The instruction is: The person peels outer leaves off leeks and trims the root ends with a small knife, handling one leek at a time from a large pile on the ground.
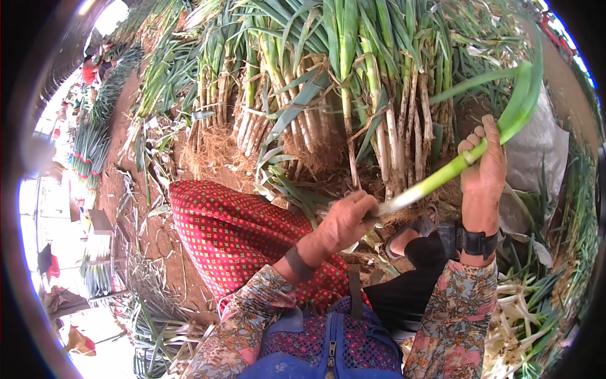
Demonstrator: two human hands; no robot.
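A single green onion [430, 183] with a white lower stem and broad green leaves slants up to the right in front of me. My left hand [347, 218] is closed round its white lower end, so the root tip is hidden. Higher on the stalk, where it turns green, my right hand [485, 165] grips it with curled fingers. The leaves arch up beyond the right hand. Just past my hands stands a thick row of unpeeled green onions [394, 129], with dry brown outer skins and soil on their roots.
Red patterned cloth [246, 234] covers my left leg. A whitish plastic sheet [536, 158] lies at the right. Stripped white onions [514, 316] are heaped at the lower right, more onions [161, 335] at the lower left. Leaf scraps litter the brown soil [161, 256]. A person in red [88, 71] is far left.
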